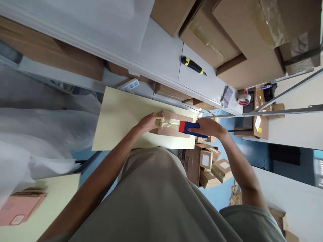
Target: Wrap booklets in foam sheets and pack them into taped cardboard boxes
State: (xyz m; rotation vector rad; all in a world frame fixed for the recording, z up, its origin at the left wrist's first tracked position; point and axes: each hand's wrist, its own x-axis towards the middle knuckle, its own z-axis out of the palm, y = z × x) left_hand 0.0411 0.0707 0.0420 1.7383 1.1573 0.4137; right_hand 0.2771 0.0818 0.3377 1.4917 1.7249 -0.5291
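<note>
A small cardboard box lies on the pale yellow tabletop in front of me. Shiny clear tape runs along its upper face, next to a white label. My left hand grips the box at its left end, thumb and fingers against the cardboard. My right hand is wrapped round the handle of a blue and red tape gun. The red head of the tape gun sits on the upper face, toward the right end of the box.
A grey shelf beyond the table carries a black and yellow utility knife, a tape roll and large cartons. Below the shelf edge is a power strip. Several boxes are piled at the right, on the blue floor.
</note>
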